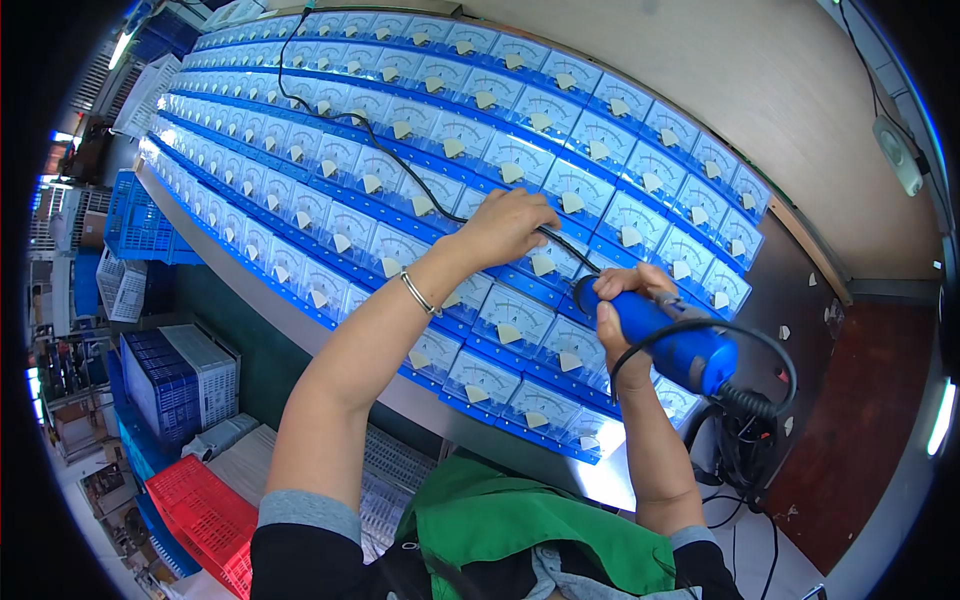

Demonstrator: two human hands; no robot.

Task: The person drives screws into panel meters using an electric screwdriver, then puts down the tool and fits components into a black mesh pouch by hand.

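Observation:
Rows of blue panel meters (508,314) with clear faces and small pale tabs cover the bench. My right hand (622,300) is wrapped round a blue cylindrical power tool (672,340), whose narrow end points up and left over the meters. A coiled cord runs from the tool's back end. My left hand (508,225) is over the middle rows, its fingers curled down at the black cable (425,190) that crosses the meters; whether they pinch it or a meter is hidden. A bracelet is on my left wrist.
A red crate (205,520) and blue and grey crates (165,385) stand below the bench at left. Black cords (745,445) lie bunched at the right. A white power strip (897,155) hangs at upper right. Small pale tabs are scattered on the dark surface at right.

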